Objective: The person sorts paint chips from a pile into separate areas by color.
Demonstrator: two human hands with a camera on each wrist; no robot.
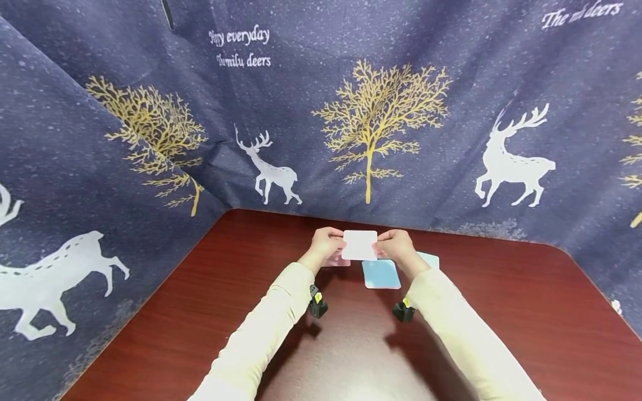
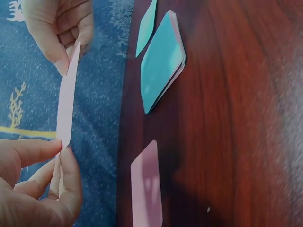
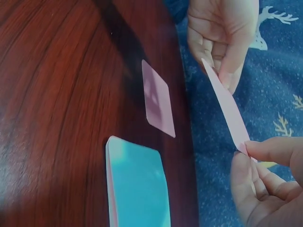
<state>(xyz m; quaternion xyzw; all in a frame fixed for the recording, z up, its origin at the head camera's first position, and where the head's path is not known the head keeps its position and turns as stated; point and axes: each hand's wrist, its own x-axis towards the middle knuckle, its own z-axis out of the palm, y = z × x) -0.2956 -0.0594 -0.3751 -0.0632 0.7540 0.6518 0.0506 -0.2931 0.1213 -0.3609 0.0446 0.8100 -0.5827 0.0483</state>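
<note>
Between my two hands a pale pink square card [image 1: 360, 245] with rounded corners is held up above the table. My left hand [image 1: 327, 245] pinches one side of it between thumb and fingers; my right hand [image 1: 398, 247] pinches the opposite side. Seen almost edge-on in the left wrist view, the same card [image 2: 67, 106] looks thin and slightly bent. Below lies a stack of cards [image 2: 163, 61] with a blue one on top and pink edges showing underneath. Left of that stack, a single pink card [image 3: 158, 99] lies flat in shadow.
A light blue card [image 1: 431, 260] lies right of the stack, partly covered by my right forearm. The reddish-brown wooden table [image 1: 501, 301] ends at a dark blue cloth backdrop [image 1: 426, 184] printed with deer and trees. Dark wrist cameras [image 1: 317, 306] hang beneath both sleeves.
</note>
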